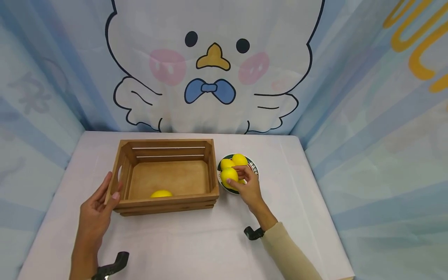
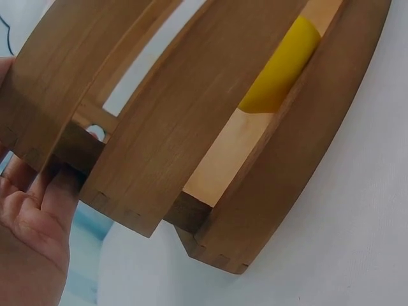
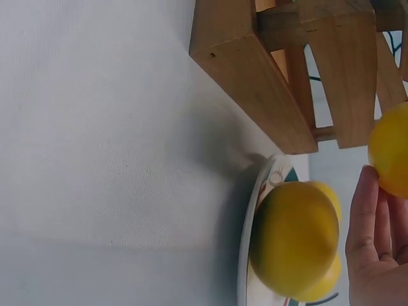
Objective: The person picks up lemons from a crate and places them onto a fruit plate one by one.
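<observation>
My right hand (image 1: pixel 249 190) pinches a yellow lemon (image 1: pixel 229 177) between thumb and fingers, above a round patterned plate (image 1: pixel 256 171). More lemons (image 1: pixel 239 160) lie on that plate; the hand and the held lemon partly cover them. In the right wrist view, the held lemon (image 3: pixel 390 150) is raised clear of a large lemon (image 3: pixel 294 239) on the plate. My left hand (image 1: pixel 95 214) grips the left end of a slatted wooden crate (image 1: pixel 168 200). Inside the crate, one lemon (image 1: pixel 161 193) rests near the front wall, which hides its lower part.
The crate stands close to the plate's left side on a white-covered table (image 1: pixel 182 249). A curtain (image 1: pixel 210 116) with a cartoon figure hangs behind the table, and more curtain lines both sides. Black wrist mounts (image 1: pixel 253 233) are on both arms.
</observation>
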{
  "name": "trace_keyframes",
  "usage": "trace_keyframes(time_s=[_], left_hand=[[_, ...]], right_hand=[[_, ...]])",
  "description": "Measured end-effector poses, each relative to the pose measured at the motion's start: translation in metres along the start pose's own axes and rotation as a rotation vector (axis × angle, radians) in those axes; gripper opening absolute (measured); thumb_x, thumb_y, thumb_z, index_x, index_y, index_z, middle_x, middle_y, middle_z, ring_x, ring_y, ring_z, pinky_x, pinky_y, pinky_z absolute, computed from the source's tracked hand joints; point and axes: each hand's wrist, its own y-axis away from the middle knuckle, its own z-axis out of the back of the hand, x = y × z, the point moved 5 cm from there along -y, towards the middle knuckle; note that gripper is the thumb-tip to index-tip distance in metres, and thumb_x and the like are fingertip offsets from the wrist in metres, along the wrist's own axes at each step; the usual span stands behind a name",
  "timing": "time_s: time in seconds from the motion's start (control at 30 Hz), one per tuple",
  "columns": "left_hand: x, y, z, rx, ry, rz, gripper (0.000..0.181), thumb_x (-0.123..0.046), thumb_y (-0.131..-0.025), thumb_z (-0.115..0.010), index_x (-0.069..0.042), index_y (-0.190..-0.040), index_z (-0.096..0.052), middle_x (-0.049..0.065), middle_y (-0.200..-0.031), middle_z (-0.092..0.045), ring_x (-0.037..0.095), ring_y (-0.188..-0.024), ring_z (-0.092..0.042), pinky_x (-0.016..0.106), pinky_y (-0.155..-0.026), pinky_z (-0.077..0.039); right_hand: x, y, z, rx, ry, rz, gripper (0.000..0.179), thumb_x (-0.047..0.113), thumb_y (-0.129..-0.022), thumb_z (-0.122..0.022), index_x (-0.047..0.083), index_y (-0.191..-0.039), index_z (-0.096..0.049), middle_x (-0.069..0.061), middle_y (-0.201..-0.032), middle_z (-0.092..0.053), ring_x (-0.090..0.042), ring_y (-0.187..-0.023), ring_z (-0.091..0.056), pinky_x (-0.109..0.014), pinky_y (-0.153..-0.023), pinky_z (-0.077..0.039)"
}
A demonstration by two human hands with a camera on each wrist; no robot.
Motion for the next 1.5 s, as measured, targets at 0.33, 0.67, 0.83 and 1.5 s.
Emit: trace_keyframes(time_s=[0.33, 0.67, 0.83, 1.5], left_hand=[[-0.002, -0.005, -0.001, -0.001, -0.074, -0.015, 0.066, -0.026, -0.109, -0.062, -0.037, -0.166, -0.03, -0.011, -0.176, -0.023, -0.006, -0.141, -0.053, 0.002, -0.1, -0.044], [0.001, -0.003, 0.002, 0.001, -0.009, 0.006, 0.066, -0.023, -0.109, -0.063, -0.036, -0.165, -0.032, -0.008, -0.176, -0.023, -0.008, -0.14, -0.052, 0.0, -0.099, -0.043], [0.0, -0.003, 0.002, 0.005, -0.031, -0.004, 0.066, -0.024, -0.109, -0.062, -0.036, -0.166, -0.031, -0.007, -0.177, -0.022, -0.009, -0.14, -0.052, 0.0, -0.1, -0.043], [0.001, -0.001, 0.0, 0.003, 0.043, 0.002, 0.066, -0.02, -0.108, -0.064, -0.035, -0.165, -0.034, -0.006, -0.177, -0.023, -0.012, -0.135, -0.055, -0.001, -0.099, -0.043]], right_hand=[[-0.01, 0.002, 0.008, -0.068, -0.02, -0.011, 0.041, 0.013, -0.089, -0.085, 0.014, -0.128, -0.07, -0.01, -0.114, -0.065, -0.024, -0.101, -0.056, -0.037, -0.093, -0.049], [-0.024, 0.006, 0.022, -0.124, -0.002, -0.037, 0.043, 0.014, -0.088, -0.086, 0.013, -0.128, -0.07, -0.008, -0.114, -0.067, -0.02, -0.097, -0.058, -0.034, -0.086, -0.049], [-0.027, 0.005, 0.032, -0.158, 0.003, -0.037, 0.042, 0.014, -0.09, -0.086, 0.013, -0.128, -0.07, -0.009, -0.115, -0.067, -0.021, -0.097, -0.057, -0.035, -0.091, -0.049], [-0.044, -0.002, 0.064, -0.263, 0.065, -0.118, 0.042, 0.021, -0.09, -0.087, 0.015, -0.129, -0.07, -0.011, -0.119, -0.066, -0.023, -0.102, -0.057, -0.03, -0.087, -0.049]])
